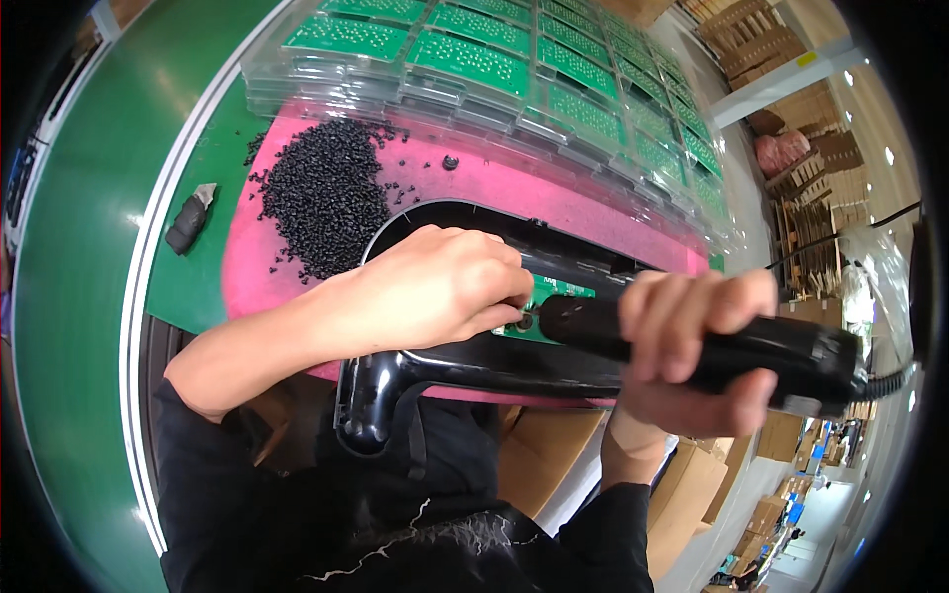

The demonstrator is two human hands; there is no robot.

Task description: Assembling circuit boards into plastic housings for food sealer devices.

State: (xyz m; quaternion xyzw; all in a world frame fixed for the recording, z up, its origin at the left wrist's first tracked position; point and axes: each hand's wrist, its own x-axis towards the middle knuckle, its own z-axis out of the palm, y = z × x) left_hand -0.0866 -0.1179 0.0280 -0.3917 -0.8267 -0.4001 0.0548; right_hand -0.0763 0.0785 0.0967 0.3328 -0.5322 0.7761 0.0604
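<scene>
1. Left hand (pixel 457 284): back upward, fingers bent, thumb and forefinger drawn close together at the tip of the power driver; whether they grip anything small cannot be told.
2. Right hand (pixel 677 331): slightly blurred, fingers wrapped and clamped around the power driver.
3. Power driver (pixel 593 326): black, lying roughly level, nose pointing to the left hand; coiled cord (pixel 890 381) at its rear end.
4. Circuit board (pixel 549 290): green, partly hidden, set within the black housing beneath the driver's nose.
5. Black housing (pixel 494 374): glossy plastic, long, rounded at one end, resting on the pink mat, its near corner part jutting toward the person.
6. Pink mat (pixel 613 219): spread over the green tabletop (pixel 170 296).
7. Small black parts (pixel 326 193): one dense heap at the mat's left, strays scattered around; a larger black piece (pixel 450 162) apart from it.
8. Clear plastic trays (pixel 282 97): stacked along the far side, bearing rows of green boards (pixel 465 64).
9. Dark grey lump (pixel 186 227): pale at one end, on the tabletop left of the mat.
10. White rail (pixel 138 247): curving along the left, a broad green surface (pixel 74 277) beyond.
11. Room, right: stacked cardboard (pixel 756 44), a reddish bag (pixel 783 150), cartons (pixel 687 489) on and near the floor.
</scene>
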